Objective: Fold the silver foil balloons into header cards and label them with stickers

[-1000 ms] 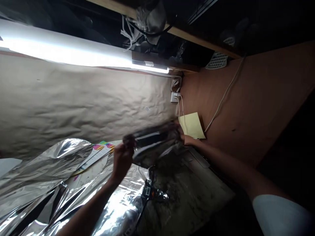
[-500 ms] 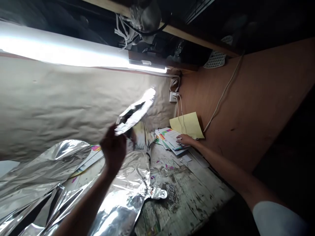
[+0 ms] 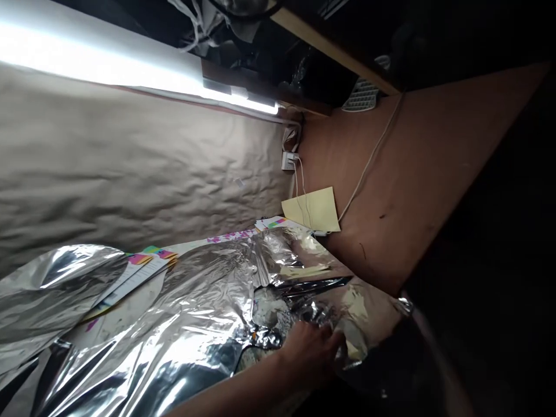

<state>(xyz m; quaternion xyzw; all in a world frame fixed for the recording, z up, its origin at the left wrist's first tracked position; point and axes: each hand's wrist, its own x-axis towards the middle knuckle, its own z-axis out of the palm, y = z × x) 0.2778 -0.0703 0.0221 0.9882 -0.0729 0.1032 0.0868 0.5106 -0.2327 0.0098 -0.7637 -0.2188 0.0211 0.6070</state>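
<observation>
Shiny silver foil sheeting [image 3: 204, 295] covers much of the worn table, with a narrow knotted neck near the middle. My left hand [image 3: 310, 347] is closed on the foil at the table's front right part, its fingers curled into it. Far to the right, my right hand [image 3: 406, 304] is dim and smeared by motion at the foil's right corner; its fingers cannot be made out. Printed papers [image 3: 139, 275] with coloured corners lie between foil pieces at the left. Another paper stack [image 3: 275, 222] shows behind the foil.
A yellow sheet [image 3: 319, 208] leans in the back corner below a white socket [image 3: 289, 160] with cables. Wrinkled brown paper lines the back wall. A bright tube light [image 3: 108, 63] and a wooden beam [image 3: 330, 43] run overhead. The right panel is brown.
The foil raised in my left hand now lies spread over the table's right part. My left hand has moved down and right. My right hand has left the papers and moved right. The view has shifted.
</observation>
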